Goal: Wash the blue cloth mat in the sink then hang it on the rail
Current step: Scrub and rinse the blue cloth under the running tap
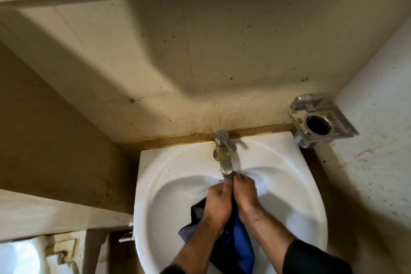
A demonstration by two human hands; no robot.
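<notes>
Mat (239,242) hangs down inside the sink (155,184), bunched between your two hands and trailing toward the near rim, bright blue on one face and darker on the folds at the left. Your left hand (216,202) has its fingers curled tight around the upper part of the cloth, knuckles up. Your right hand (244,193) is closed on the cloth just beside it, the two hands touching at the thumbs. Both sit directly under the spout of the tap (224,153), whose lever points to the right. Whether water is running you cannot tell from this view. Dark sleeves (311,258) cover both forearms at the bottom edge. On the wall to the right of the sink hangs a metal holder (320,118) with a round opening.
</notes>
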